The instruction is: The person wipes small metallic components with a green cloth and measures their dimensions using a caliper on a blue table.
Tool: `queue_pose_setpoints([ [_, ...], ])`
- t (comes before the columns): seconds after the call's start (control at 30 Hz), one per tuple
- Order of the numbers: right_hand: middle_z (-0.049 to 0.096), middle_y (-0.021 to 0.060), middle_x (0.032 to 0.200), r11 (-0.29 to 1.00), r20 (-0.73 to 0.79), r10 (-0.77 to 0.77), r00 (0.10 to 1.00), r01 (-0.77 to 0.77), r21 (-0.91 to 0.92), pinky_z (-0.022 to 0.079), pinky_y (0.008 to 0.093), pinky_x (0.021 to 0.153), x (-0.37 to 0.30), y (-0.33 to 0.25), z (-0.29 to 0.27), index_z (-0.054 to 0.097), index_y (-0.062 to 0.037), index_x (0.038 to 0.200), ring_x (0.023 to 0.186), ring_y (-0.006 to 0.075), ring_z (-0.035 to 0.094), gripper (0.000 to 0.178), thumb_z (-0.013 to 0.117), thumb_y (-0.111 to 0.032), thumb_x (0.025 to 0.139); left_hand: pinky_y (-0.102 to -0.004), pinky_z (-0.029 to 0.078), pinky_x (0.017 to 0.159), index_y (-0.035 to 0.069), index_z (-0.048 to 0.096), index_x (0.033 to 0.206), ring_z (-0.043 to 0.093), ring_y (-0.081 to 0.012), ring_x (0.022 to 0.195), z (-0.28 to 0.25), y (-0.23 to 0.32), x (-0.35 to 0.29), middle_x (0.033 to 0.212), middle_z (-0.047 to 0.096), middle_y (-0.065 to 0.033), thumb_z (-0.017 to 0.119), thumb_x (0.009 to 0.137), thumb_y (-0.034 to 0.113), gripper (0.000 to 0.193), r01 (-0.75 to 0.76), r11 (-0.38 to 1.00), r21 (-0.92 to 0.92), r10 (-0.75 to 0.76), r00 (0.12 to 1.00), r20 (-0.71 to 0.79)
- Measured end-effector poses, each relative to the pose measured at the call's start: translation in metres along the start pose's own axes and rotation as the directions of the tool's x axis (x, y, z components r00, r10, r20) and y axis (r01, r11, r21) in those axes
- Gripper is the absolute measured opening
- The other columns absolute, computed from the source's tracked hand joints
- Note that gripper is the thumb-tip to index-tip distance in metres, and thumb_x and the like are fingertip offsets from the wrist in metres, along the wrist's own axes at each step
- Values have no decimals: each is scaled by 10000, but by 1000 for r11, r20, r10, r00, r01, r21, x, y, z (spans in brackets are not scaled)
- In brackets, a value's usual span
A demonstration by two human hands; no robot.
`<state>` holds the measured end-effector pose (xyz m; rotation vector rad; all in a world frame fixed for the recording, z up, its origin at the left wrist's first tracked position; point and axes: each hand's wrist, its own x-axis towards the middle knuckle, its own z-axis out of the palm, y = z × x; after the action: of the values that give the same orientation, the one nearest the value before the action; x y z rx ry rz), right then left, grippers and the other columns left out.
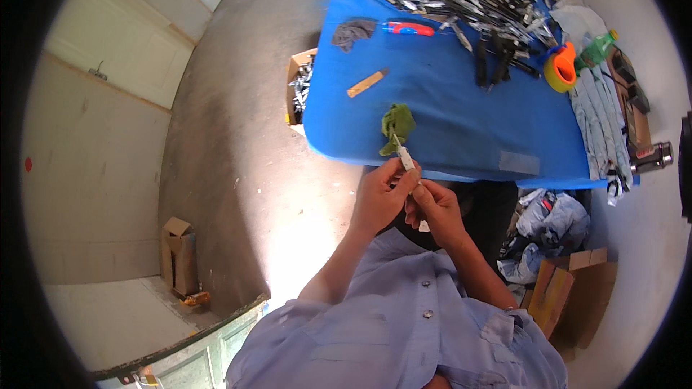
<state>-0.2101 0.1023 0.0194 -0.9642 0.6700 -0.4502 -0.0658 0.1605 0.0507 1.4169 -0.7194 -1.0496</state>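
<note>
Close to the table's front edge, my left hand [380,194] grips a small light-coloured folding tool [406,158]. A thin part of it points up and away from me, over a crumpled green cloth [398,125]. My right hand [437,210] is closed at the tool's lower end, its fingers touching my left fingers. The part between the fingers is hidden. Beyond the green cloth lies a flat stick [367,83], tan with a darker tip. Farther off are a grey rag [353,33] and a red-and-blue handled object [409,29].
Many black and silver hand tools are heaped on the blue-covered table [461,115]. At the right are an orange-and-yellow tape roll [560,72], a green bottle [597,49] and folded pale cloth [600,122]. Cardboard boxes [294,112] [577,295] stand left and below.
</note>
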Motion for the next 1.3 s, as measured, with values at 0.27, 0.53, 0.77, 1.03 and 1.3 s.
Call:
queue_pose_setpoints([
  [0.27,614,29,773,998,79,22,997,-17,-58,502,244,535,6,3,18,634,-20,1056,602,116,619,353,562,-365,1077,-263,513,740,-6,672,1080,651,-84,818,-20,-6,-5,867,705,-30,651,1020,161,179,-73,997,-24,72,996,-50],
  [0.53,677,31,888,985,163,53,985,-26,-169,518,249,659,21,0,50,665,-14,1199,743,102,640,271,569,-230,1066,-264,529,746,-7,681,1087,650,-101,830,-64,1,-15,924,701,-50,632,1021,148,175,-23,988,-152,-3,985,-174],
  [0.77,706,25,894,953,252,132,959,-53,-299,511,241,683,38,21,69,679,-17,1202,788,89,654,238,575,-172,1054,-288,559,777,-13,668,1101,673,-140,859,-109,-23,-21,971,701,-83,573,1066,202,238,-28,924,-380,-61,974,-218],
  [1.03,715,71,868,843,221,124,967,15,-538,546,274,722,45,28,88,661,28,1229,782,123,667,259,564,-117,1037,-328,600,741,-17,692,1097,684,-175,808,-177,-72,-22,948,708,-108,631,1010,255,293,-58,880,-470,-222,826,-518],
  [1.3,718,95,869,806,80,-56,995,92,-584,550,279,742,38,3,50,652,56,1238,791,128,680,268,591,-53,1000,-306,506,430,-21,655,780,640,-187,514,-259,-327,-94,688,660,-119,688,929,286,344,607,732,-310,-656,506,-560],
])
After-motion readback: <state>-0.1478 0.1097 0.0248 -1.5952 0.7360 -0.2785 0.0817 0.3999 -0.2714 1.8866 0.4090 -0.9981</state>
